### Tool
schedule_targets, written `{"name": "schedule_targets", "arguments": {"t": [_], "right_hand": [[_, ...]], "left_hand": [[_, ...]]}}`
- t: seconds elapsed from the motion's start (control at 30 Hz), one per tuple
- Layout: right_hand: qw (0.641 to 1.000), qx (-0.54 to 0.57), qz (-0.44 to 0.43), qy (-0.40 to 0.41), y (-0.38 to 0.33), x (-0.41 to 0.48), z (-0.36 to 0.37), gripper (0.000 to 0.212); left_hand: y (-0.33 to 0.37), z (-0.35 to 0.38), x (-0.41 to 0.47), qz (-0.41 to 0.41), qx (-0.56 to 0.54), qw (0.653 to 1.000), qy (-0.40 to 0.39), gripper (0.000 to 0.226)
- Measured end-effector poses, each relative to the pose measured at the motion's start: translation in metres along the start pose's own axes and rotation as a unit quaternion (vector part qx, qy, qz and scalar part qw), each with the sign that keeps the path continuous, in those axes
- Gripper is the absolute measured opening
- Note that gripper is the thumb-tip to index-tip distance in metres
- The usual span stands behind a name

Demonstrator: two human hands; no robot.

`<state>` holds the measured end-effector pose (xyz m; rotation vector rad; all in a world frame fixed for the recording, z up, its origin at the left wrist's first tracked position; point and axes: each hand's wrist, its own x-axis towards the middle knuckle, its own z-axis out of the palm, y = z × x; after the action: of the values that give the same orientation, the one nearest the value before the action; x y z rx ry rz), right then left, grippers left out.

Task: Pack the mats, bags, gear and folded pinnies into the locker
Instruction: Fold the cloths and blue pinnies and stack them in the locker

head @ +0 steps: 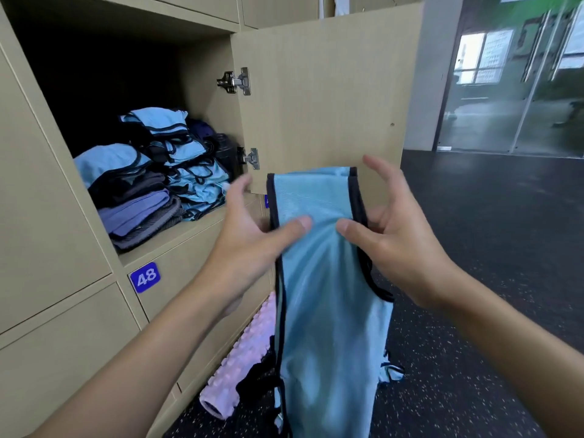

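- Much of the packing looks done to me: inside the open locker I see a stack of folded pinnies at the right and a pile of folded purple and grey mats at the left, with more blue cloth lying on top of that pile.
- Behind the stack there is something dark, but I cannot tell what it is.
- What is left, as I judge it: the light blue pinny in my hands is not folded yet, and a pink foam roller lies on the floor against the lower lockers, beside some black fabric.
- A small blue piece also shows on the floor, behind the hanging pinny.
- The pinny is outside the locker, in front of the open door, and it hangs down long from its upper part.
- My left hand pinches the pinny near its left edge, thumb on the front side.
- My right hand pinches it near the right black trim, thumb in front, while the upper fingers are spread and touch nothing.
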<state>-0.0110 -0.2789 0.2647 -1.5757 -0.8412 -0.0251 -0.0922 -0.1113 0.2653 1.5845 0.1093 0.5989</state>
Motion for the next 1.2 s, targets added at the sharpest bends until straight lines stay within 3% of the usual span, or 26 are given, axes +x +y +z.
{"name": "schedule_targets", "arguments": {"t": [0.07,0.13,0.27,0.33,0.53,0.6,0.73,0.8,0.9,1.0,1.1,1.2], "right_hand": [[1.000,0.004,-0.004,0.030,0.002,0.002,-0.002,0.074],[0.999,0.016,-0.004,0.039,0.003,0.003,-0.004,0.073],[0.997,0.007,0.038,-0.060,0.004,0.002,-0.010,0.098],[0.995,0.000,0.040,-0.086,0.005,0.000,-0.008,0.097],[1.000,0.012,0.017,0.020,0.010,0.006,-0.009,0.080],[0.999,0.018,0.024,0.019,0.009,0.007,-0.015,0.081],[0.996,-0.014,0.055,-0.071,0.004,0.005,-0.020,0.099],[0.996,-0.019,0.054,-0.072,0.003,0.004,-0.019,0.097],[0.998,-0.006,0.038,-0.054,0.003,0.002,-0.016,0.091],[0.998,-0.002,0.032,-0.051,0.002,0.001,-0.013,0.089],[0.996,-0.020,0.052,-0.067,0.004,0.002,-0.016,0.091],[0.991,-0.008,0.090,-0.102,0.004,0.001,-0.021,0.096]], "left_hand": [[-0.008,0.004,-0.007,-0.027,0.006,0.998,-0.052,0.096],[-0.010,0.005,-0.008,-0.006,-0.009,0.998,-0.060,0.095],[-0.004,0.003,0.001,0.056,-0.049,0.997,-0.001,0.091],[-0.005,0.000,0.003,0.077,-0.053,0.995,0.023,0.090],[-0.032,0.003,-0.003,0.037,0.050,0.996,-0.061,0.111],[-0.034,0.005,-0.002,0.043,0.028,0.996,-0.072,0.107],[-0.025,0.006,0.005,0.101,-0.004,0.995,-0.013,0.095],[-0.023,0.006,0.002,0.097,-0.016,0.995,-0.004,0.089],[-0.029,0.007,-0.006,0.065,0.044,0.993,-0.083,0.094],[-0.034,0.013,-0.008,0.038,0.064,0.989,-0.131,0.082],[-0.029,0.016,-0.007,0.048,0.069,0.992,-0.089,0.062],[-0.024,0.012,0.000,0.048,0.040,0.998,-0.020,0.058]]}}
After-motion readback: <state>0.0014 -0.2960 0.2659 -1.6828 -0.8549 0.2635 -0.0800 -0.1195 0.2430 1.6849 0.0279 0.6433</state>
